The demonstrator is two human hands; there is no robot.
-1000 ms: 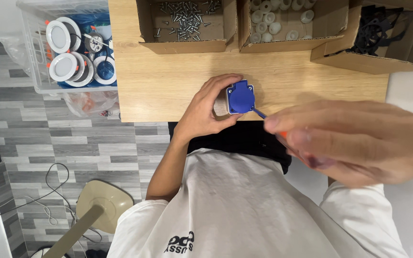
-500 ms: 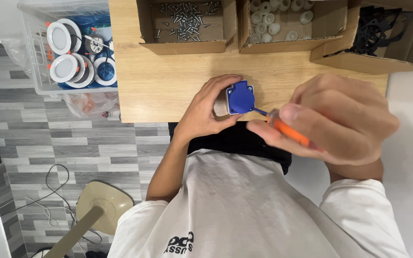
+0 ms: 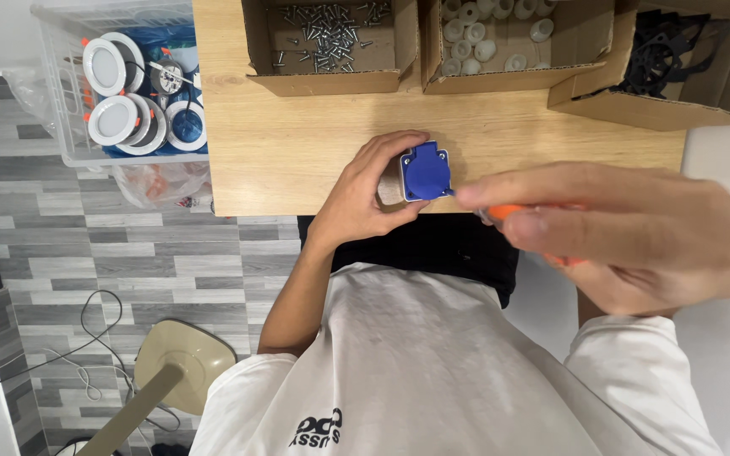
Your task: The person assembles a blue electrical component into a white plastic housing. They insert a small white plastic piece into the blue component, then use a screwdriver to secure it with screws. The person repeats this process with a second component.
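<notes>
My left hand [image 3: 363, 190] grips a small blue square socket part [image 3: 425, 171] against the near edge of the wooden table [image 3: 297, 143]. My right hand [image 3: 627, 232], close to the camera and blurred, is closed around an orange-handled screwdriver [image 3: 525, 213]. The screwdriver's metal tip reaches the right lower corner of the blue part.
Three open cardboard boxes line the table's far side: one with screws [image 3: 327, 29], one with white round pieces [image 3: 487, 38], one with black gaskets [image 3: 665, 55]. A wire basket of round white lamps [image 3: 124, 93] stands left of the table. A beige fan base [image 3: 183, 363] sits on the floor.
My right hand has turned around the screwdriver and spread out flatter, shifting slightly right. My left hand and the blue part have stayed in place.
</notes>
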